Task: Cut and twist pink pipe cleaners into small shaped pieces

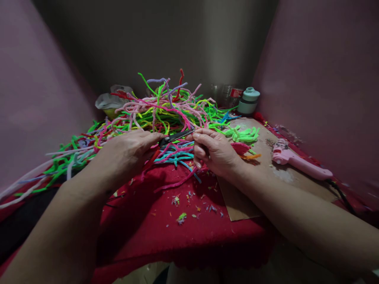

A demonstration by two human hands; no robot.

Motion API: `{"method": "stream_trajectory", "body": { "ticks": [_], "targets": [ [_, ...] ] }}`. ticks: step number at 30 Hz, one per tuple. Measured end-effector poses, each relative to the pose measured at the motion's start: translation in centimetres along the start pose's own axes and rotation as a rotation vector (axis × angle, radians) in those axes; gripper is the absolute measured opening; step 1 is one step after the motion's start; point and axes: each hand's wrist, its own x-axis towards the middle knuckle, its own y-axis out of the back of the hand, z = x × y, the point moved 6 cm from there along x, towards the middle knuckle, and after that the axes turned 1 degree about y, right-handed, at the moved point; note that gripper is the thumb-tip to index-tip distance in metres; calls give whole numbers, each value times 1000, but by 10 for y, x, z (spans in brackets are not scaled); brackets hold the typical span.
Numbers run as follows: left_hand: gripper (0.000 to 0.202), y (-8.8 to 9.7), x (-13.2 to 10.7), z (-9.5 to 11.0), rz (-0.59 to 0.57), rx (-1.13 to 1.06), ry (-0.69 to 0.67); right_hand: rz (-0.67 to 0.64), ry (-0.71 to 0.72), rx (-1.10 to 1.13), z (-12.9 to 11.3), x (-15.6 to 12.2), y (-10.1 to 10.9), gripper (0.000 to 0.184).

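My left hand (127, 152) is closed round the handles of a pair of scissors (177, 137), whose dark blades point right. The blade tips reach the fingertips of my right hand (214, 150). Those fingers are pinched together and curled around a magenta pipe cleaner (177, 184), which hangs out below and trails left over the cloth. The exact spot where blades and fingertips meet is too small to make out. Behind both hands rises a large tangled heap of pipe cleaners (154, 114) in green, pink, yellow, red and lilac. Blue ones (176, 157) lie between my hands.
A red cloth (148, 221) covers the table, scattered with fuzzy clippings (181, 218). At right, a pink glue gun (299, 161) rests on a cardboard sheet (248, 197), beside a bright green pipe-cleaner bundle (244, 134). A pale green-lidded jar (248, 101) stands behind. Walls enclose the table.
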Motion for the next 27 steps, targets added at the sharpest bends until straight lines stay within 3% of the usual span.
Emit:
{"method": "stream_trajectory", "body": {
  "ticks": [6, 12, 17, 27],
  "targets": [
    [30, 3, 1, 7, -80, 17, 96, 131, 28, 11, 1, 3, 9, 9],
    [35, -2, 4, 4, -11, -140, 91, 177, -32, 57, 1, 3, 11, 11],
    [38, -4, 6, 4, -35, -207, 72, 163, -2, 44, -1, 3, 9, 13],
    [38, -10, 5, 2, -70, -101, 31, 99, 46, -32, -1, 3, 9, 12]
  ]
}}
